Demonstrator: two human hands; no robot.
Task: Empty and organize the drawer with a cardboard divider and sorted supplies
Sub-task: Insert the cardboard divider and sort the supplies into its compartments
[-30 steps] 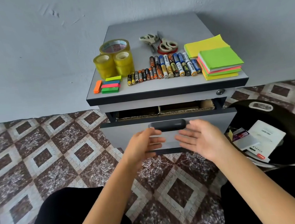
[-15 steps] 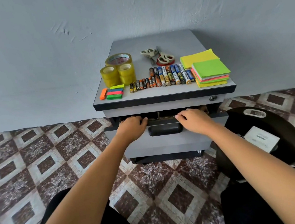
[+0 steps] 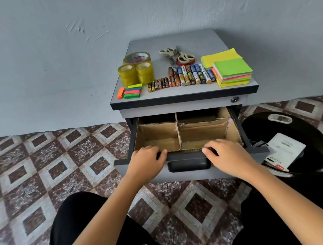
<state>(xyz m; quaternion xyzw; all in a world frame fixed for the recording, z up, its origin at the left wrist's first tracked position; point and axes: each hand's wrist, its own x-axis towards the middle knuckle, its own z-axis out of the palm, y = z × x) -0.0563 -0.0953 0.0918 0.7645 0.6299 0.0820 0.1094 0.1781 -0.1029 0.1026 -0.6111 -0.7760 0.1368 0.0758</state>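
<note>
The grey drawer (image 3: 190, 174) stands open. A brown cardboard divider (image 3: 179, 138) splits it into four boxes. On the counter (image 3: 175, 40) above lie three yellow tape rolls (image 3: 135, 72) at the left, scissors (image 3: 177, 55) at the back, a row of batteries (image 3: 181, 77) in the middle, bright sticky notes (image 3: 231, 70) at the right, and little colour strips (image 3: 132, 91) at the front left.

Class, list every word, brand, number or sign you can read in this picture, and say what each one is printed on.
"STAPLES": seen upside down on the small packet in the black bin.
Batteries: brand labels too small to read.
Large tape roll: red print inside the core, blurred.
White box in the bin: a dark line of print, unreadable.
</note>
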